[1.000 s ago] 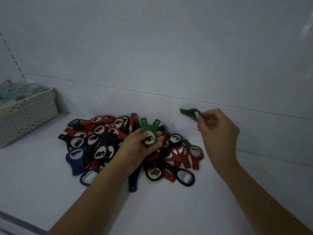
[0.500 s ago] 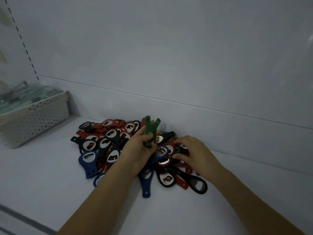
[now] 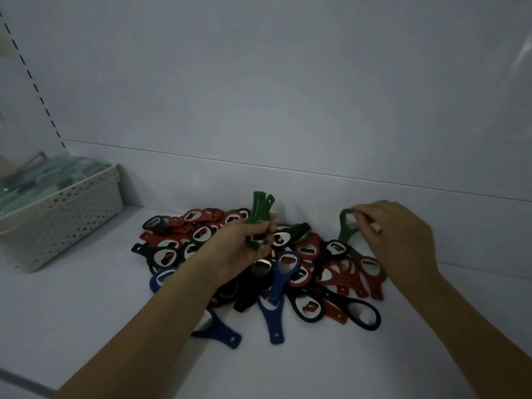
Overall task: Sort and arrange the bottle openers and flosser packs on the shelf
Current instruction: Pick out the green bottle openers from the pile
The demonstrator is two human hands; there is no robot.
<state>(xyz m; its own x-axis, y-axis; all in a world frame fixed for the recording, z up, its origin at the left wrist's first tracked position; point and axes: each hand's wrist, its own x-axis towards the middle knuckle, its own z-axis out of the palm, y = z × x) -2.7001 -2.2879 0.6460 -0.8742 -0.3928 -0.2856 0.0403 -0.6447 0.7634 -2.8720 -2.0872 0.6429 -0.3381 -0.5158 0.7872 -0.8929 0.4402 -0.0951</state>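
A heap of red, black and blue bottle openers (image 3: pixel 302 263) lies on the white shelf (image 3: pixel 86 312). My left hand (image 3: pixel 239 249) grips a small stack of green bottle openers (image 3: pixel 259 208) upright above the middle of the heap. At the heap's right side, my right hand (image 3: pixel 400 237) pinches another green bottle opener (image 3: pixel 347 228) by its round head, lifted just above the pile. Flosser packs (image 3: pixel 43 180) with teal print fill a basket at the far left.
A white perforated basket (image 3: pixel 66 214) stands at the left against the shelf's back wall (image 3: pixel 288 110). The shelf's front edge (image 3: pixel 17 381) runs along the lower left. Bare shelf surface shows in front of the heap and to its right.
My right hand has come up from the middle of the heap and moved right, now pinching a green opener. My left hand keeps its green stack in about the same place.
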